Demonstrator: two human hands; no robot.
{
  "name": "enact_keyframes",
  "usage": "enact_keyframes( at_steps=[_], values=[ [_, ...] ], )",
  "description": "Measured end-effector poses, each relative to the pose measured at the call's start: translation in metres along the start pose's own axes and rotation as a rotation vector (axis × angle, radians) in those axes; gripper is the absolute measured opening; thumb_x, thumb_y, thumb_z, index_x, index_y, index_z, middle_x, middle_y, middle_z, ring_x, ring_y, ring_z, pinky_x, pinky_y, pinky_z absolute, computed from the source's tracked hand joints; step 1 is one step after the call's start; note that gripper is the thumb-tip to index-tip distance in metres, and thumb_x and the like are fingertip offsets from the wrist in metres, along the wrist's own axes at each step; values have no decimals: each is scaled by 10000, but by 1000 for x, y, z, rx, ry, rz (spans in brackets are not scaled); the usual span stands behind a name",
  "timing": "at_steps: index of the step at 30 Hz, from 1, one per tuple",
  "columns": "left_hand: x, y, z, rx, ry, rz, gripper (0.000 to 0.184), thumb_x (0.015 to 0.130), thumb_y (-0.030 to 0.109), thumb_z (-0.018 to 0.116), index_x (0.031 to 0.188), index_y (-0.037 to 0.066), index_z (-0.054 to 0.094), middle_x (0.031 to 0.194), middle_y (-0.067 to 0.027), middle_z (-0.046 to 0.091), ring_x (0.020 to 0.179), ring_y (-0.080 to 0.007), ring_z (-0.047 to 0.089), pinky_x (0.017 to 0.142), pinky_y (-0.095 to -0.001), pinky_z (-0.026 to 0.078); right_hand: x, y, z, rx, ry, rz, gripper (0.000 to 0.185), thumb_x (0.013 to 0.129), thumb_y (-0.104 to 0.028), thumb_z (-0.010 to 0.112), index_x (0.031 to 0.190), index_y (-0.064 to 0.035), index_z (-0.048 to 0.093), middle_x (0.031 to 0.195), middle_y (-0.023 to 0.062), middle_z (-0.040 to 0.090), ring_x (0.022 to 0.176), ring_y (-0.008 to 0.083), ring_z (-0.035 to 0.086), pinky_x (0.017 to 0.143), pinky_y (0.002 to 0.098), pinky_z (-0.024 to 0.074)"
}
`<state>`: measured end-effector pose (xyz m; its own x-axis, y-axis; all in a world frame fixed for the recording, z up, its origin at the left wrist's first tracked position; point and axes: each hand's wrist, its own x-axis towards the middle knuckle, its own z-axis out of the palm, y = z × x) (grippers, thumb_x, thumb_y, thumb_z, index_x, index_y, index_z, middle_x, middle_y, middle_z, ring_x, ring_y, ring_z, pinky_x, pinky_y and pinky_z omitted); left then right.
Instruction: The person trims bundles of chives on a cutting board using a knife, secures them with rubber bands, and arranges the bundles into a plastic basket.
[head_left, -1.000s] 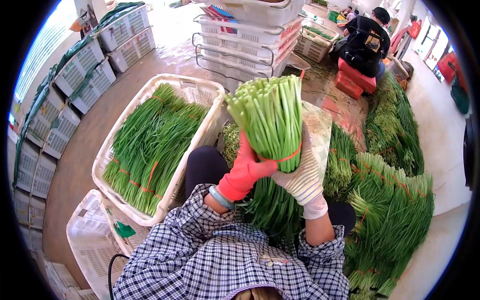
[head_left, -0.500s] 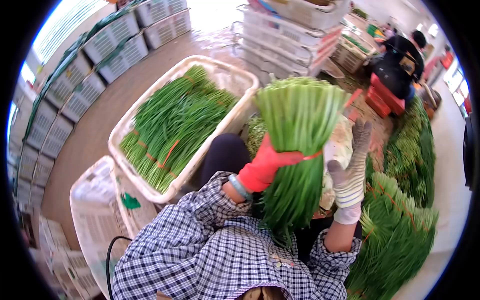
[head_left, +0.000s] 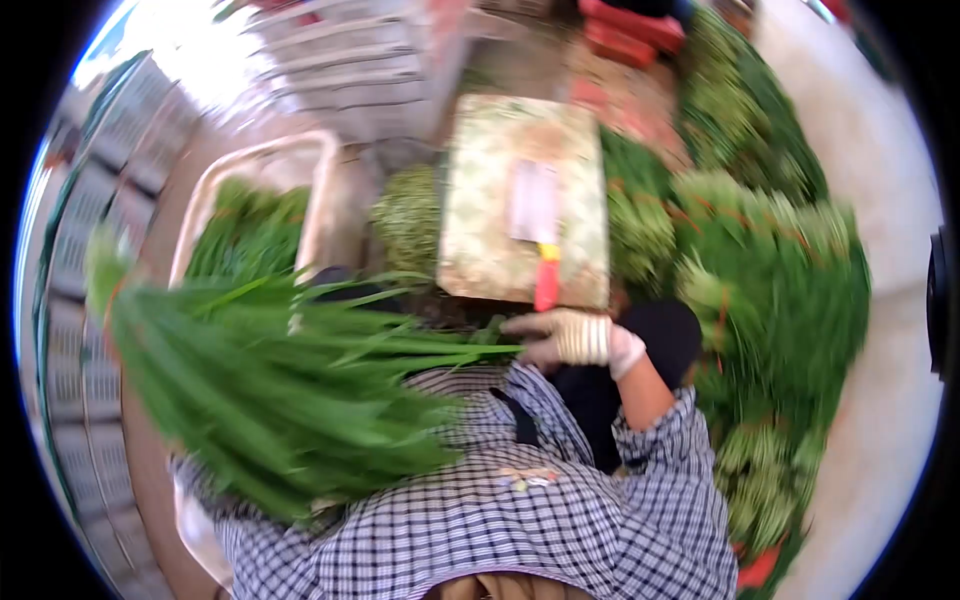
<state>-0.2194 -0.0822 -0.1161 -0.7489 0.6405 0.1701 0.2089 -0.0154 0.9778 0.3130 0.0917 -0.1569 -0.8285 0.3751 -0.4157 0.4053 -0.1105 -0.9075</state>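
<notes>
A big bunch of long green leaves (head_left: 270, 380), blurred by motion, lies across the left side over the checked shirt. Its pale stems and orange band are at the far left. My left hand does not show; the bunch covers the place where the left sleeve ends. My right hand (head_left: 565, 338), in a striped glove, is just below the board, fingers pointing left and closed on the tip of a straight green leaf (head_left: 480, 349). On the stained board (head_left: 480, 200) lies a cleaver (head_left: 535, 200) with a red and yellow handle.
A white crate (head_left: 325, 170) with green bunches stands at the left, behind it stacked white crates (head_left: 350, 75). Small cut pieces (head_left: 408, 215) lie left of the board. Banded bunches (head_left: 780, 290) are heaped at the right. A red seat (head_left: 625, 35) is at the top.
The bunch has swung from upright in front to lying across the left, and my red-gloved left hand has gone out of sight. My right hand has moved left and down. The view has shifted, showing the cleaver.
</notes>
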Motion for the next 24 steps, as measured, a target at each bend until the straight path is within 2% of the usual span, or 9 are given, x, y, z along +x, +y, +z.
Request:
enact_keyframes(
  at_steps=[1,4,7,11,12,16,18,21,24],
  values=[
    [11,-43,-28,108,8,-56,512,1000,351,441,1345,-26,452,1288,-144,574,1070,-224,602,964,-351,469,2,11,-6,15,54,-100,527,897,-171,656,1379,-43,484,1023,91,680,861,125,638,777,270,534],
    [12,-129,-115,348,42,-229,510,997,342,453,1353,-24,441,1285,-146,574,1072,-223,600,963,-347,468,-8,0,-26,0,237,10,530,915,-176,626,1398,-37,459,1032,74,663,842,126,630,772,270,528],
    [7,-182,-171,485,41,-377,510,994,332,465,1361,-21,430,1282,-147,574,1073,-222,598,962,-344,467,-28,4,-43,142,350,-107,539,935,-188,582,1420,-21,417,1024,83,668,878,148,636,809,293,518],
    [7,-201,-204,602,41,-508,513,991,319,480,1372,-18,415,1278,-149,574,1075,-220,595,961,-339,465,-67,4,-67,377,598,-217,537,898,-182,623,1375,2,461,1012,85,674,857,160,650,801,288,533],
    [7,-204,-207,621,36,-527,514,990,315,484,1375,-17,411,1277,-149,574,1076,-220,594,961,-338,465,-78,2,-71,426,710,-171,526,907,-210,624,1367,-6,471,1026,99,676,843,166,656,803,301,539],
    [19,-207,-207,666,11,-545,520,986,302,500,1386,-13,396,1273,-151,575,1078,-218,591,960,-333,463,-130,48,-90,348,1022,-478,592,948,-399,560,1363,12,461,1051,192,673,921,291,684,849,395,558],
    [24,-201,-203,696,18,-545,524,985,296,508,1392,-12,389,1271,-152,575,1079,-217,589,959,-331,463,-156,77,-100,459,1337,-345,603,939,-420,563,1338,25,479,1059,232,658,910,316,677,857,417,556],
    [40,-189,-205,717,13,-513,531,982,286,520,1400,-9,377,1268,-154,575,1081,-216,587,958,-328,461,-191,139,-104,774,1642,-210,638,905,-380,592,1366,33,434,1231,300,554,1040,380,612,914,469,522],
    [60,-165,-204,756,46,-457,540,979,276,531,1408,-6,366,1265,-155,575,1083,-215,585,957,-324,460,-209,231,-111,995,1699,-109,670,908,-341,590,1419,20,350,1361,281,473,1189,419,533,986,490,476]
  ],
)
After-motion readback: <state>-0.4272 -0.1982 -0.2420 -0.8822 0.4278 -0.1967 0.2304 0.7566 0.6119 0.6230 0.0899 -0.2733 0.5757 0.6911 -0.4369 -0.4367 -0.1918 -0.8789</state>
